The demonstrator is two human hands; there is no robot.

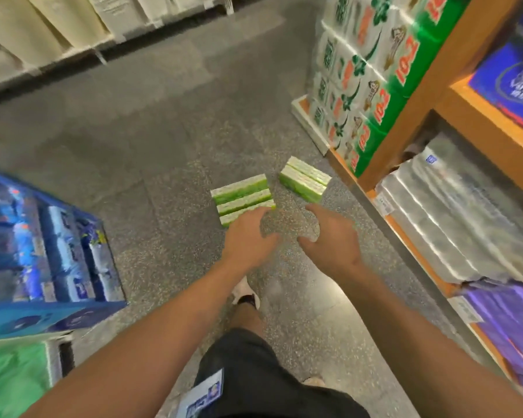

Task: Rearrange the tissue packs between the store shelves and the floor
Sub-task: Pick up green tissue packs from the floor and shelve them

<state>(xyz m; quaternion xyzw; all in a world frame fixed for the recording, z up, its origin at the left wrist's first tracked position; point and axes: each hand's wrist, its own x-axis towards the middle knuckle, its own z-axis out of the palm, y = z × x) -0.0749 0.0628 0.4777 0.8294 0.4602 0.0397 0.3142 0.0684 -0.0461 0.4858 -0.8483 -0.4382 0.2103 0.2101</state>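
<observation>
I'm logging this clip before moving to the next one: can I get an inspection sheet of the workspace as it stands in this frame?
Surface: speckled grey floor, bare around the packs.
Job's things: two green tissue packs on the floor, the three-row pack nearer the left hand, the two-row pack closer to the shelf and apart from it.
Clutter: blue carton at left.
Grips: left hand and right hand both reach down with fingers spread, holding nothing; left fingertips overlap the three-row pack's near edge, contact unclear.
Cables: nothing seen.
Surroundings: orange shelf unit at right, stocked with green-and-white packs and silver-wrapped packs.
</observation>
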